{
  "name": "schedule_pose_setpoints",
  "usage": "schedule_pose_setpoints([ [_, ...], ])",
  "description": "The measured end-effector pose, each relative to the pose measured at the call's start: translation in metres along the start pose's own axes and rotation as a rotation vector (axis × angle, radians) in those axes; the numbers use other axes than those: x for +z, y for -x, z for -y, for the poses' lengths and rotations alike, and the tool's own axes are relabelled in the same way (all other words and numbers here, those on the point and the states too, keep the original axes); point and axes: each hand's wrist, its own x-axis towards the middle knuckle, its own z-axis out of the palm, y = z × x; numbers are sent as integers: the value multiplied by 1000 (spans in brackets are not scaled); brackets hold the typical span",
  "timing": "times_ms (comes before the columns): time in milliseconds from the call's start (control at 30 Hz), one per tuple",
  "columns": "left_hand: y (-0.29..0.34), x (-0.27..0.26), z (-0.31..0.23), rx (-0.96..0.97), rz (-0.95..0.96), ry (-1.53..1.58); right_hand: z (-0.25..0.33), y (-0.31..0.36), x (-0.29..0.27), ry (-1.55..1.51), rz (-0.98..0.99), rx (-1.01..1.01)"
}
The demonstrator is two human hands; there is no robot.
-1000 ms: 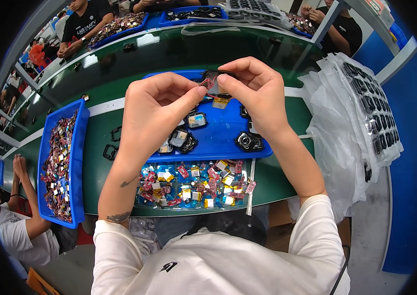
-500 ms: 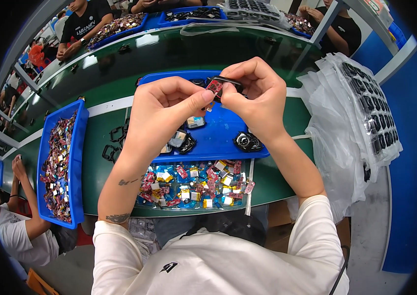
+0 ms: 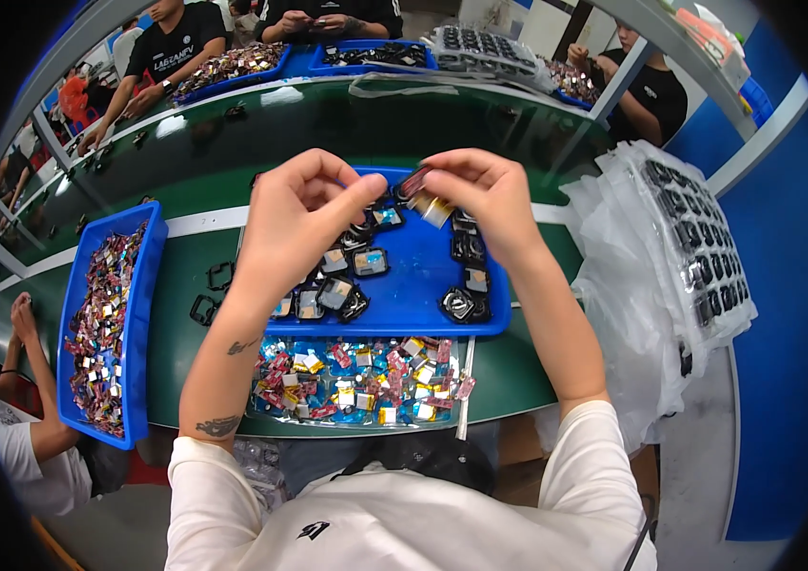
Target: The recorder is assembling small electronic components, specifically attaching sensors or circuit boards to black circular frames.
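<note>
Over the blue tray (image 3: 411,290), my right hand (image 3: 488,198) pinches a small dark watch case with a red circuit board (image 3: 413,181). A flat battery with yellow tape (image 3: 436,211) hangs below it, a little blurred. My left hand (image 3: 307,211) is apart from it on the left, thumb and fingertips drawn together; whatever they hold, if anything, is hidden. In the tray lie several black watch cases (image 3: 371,261), some with grey panels, mostly along its left and right sides. Just nearer to me, a clear tray holds red circuit boards with batteries (image 3: 342,381).
A long blue bin (image 3: 155,314) full of circuit boards stands on the left. Black frames (image 3: 204,309) lie between it and the tray. Stacked plastic trays of black cases (image 3: 699,238) rise at the right. Co-workers sit across the green table (image 3: 271,143) and at the left.
My hands have drawn apart; the case and board stay in my right hand, and the battery now hangs lower. The view has shifted, showing more of the tray.
</note>
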Motion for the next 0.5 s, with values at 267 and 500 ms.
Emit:
schedule_pose_setpoints([
  [267,4,-19,-23,171,-69,55,-120,-56,-219,205,-704,22],
  [500,10,-15,-29,206,-62,0,-195,-68,-342,795,-1140,430],
])
